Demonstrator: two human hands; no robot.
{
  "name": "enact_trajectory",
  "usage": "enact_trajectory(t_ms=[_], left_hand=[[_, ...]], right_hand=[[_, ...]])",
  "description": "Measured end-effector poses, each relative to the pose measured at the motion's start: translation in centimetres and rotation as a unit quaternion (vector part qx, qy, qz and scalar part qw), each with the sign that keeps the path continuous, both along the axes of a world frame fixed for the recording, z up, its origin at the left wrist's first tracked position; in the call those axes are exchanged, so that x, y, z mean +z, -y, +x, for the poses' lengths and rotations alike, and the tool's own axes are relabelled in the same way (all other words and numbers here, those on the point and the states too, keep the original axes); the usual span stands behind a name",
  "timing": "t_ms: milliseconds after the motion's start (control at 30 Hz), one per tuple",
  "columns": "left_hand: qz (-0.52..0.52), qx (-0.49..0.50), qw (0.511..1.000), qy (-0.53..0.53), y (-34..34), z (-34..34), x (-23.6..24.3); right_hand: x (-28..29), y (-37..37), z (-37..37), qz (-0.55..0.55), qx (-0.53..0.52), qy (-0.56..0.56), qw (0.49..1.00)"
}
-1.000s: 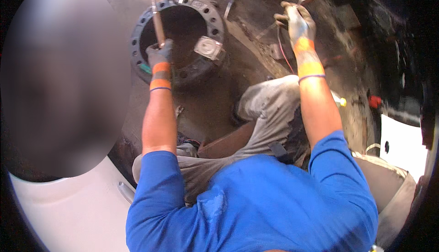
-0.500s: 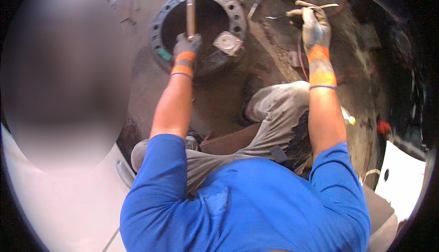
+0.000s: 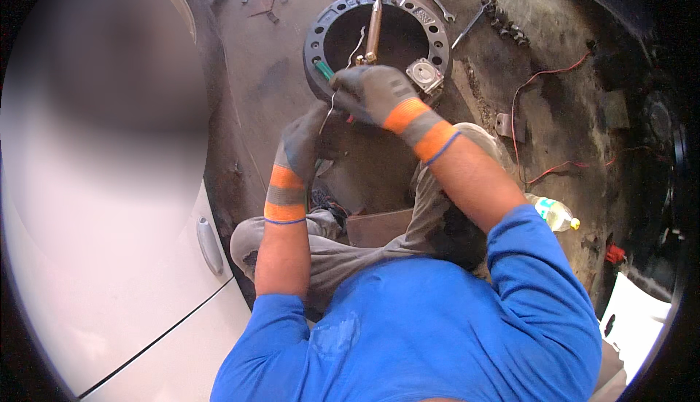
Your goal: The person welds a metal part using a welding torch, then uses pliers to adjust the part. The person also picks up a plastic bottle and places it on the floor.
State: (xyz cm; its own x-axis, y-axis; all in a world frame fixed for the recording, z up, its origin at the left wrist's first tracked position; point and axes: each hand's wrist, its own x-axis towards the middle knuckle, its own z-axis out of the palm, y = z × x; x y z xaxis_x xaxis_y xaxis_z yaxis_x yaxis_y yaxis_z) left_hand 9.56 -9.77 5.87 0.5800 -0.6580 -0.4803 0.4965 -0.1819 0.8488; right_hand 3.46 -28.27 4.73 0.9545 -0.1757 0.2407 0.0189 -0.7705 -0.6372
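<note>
My right hand (image 3: 375, 94), in a grey glove with an orange cuff, is closed, with its fingertips pinching a thin bent metal wire (image 3: 359, 43). The wire runs down past those fingers to my left hand (image 3: 300, 139), gloved alike, whose curled fingers close at its lower end; their inner side is hidden. Just beyond my hands, a copper-coloured torch (image 3: 374, 30) lies across a dark metal ring (image 3: 315, 43) with holes round its rim. A small green cylinder (image 3: 323, 69) is on the ring's left side. A square pale metal part (image 3: 424, 74) sits on its right side.
Beyond the ring lie a wrench (image 3: 437, 2) and a thin rod-like tool (image 3: 469, 26). A red cable (image 3: 515, 110) snakes over the floor at right, near a clear bottle (image 3: 555, 214) with a yellow cap. A white car door (image 3: 146, 285) stands close on my left.
My left hand has let go of the torch and drawn back toward me. My right hand has swung in from the far right with the wire, up to my left hand.
</note>
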Motion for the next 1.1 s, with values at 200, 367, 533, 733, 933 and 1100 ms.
enact_trajectory(t_ms=[200,367,533,733,933,1100], left_hand=[[0.099,0.017,0.992,0.073,-1.6,3.1,-3.2],[0.108,0.065,0.982,0.137,1.2,8.7,-9.5],[0.283,-0.004,0.792,0.542,5.5,17.0,-13.4],[0.457,-0.136,0.710,0.517,9.2,20.6,-14.9],[0.476,-0.181,0.689,0.517,10.0,20.5,-13.9],[0.498,-0.218,0.638,0.546,8.2,20.7,-14.3]], right_hand=[[-1.7,-2.6,3.6,-0.007,0.030,-0.013,0.999],[-0.3,-1.2,3.2,0.080,-0.021,-0.050,0.995],[-1.6,1.6,1.0,0.068,0.016,-0.073,0.995],[-1.4,4.5,-1.3,0.093,-0.008,-0.102,0.990],[-0.4,5.3,-2.5,0.100,0.012,-0.124,0.987],[0.1,5.3,-3.0,0.132,0.014,-0.124,0.983]])
